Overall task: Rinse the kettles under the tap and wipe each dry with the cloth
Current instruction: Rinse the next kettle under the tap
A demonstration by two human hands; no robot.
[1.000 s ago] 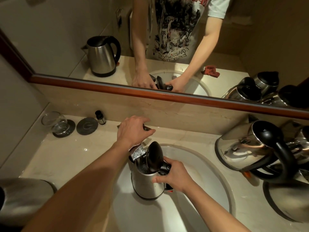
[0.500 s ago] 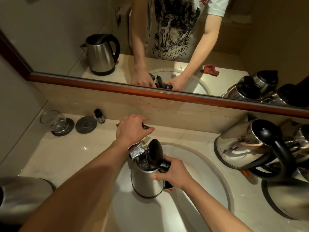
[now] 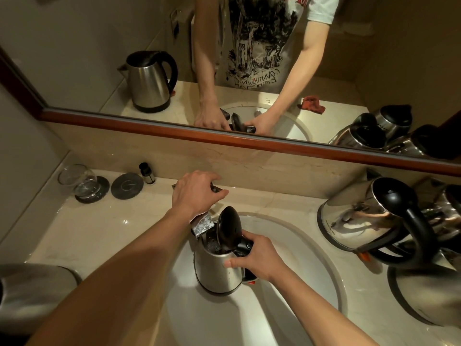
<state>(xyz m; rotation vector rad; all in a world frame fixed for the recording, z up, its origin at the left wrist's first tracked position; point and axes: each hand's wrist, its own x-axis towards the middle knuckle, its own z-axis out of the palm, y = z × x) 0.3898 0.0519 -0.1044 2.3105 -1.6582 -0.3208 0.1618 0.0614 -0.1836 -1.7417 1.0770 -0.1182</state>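
Gleaming steel kettles: four visible.

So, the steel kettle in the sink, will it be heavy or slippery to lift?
Probably heavier than empty: water shows inside the kettle under its raised lid. Its polished wall is likely slick when wet, so the right hand at the handle seems the safer hold.

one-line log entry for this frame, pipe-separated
step: rinse | kettle: upright in sink, lid open | right hand: grips handle | left hand: on tap | cloth: not used
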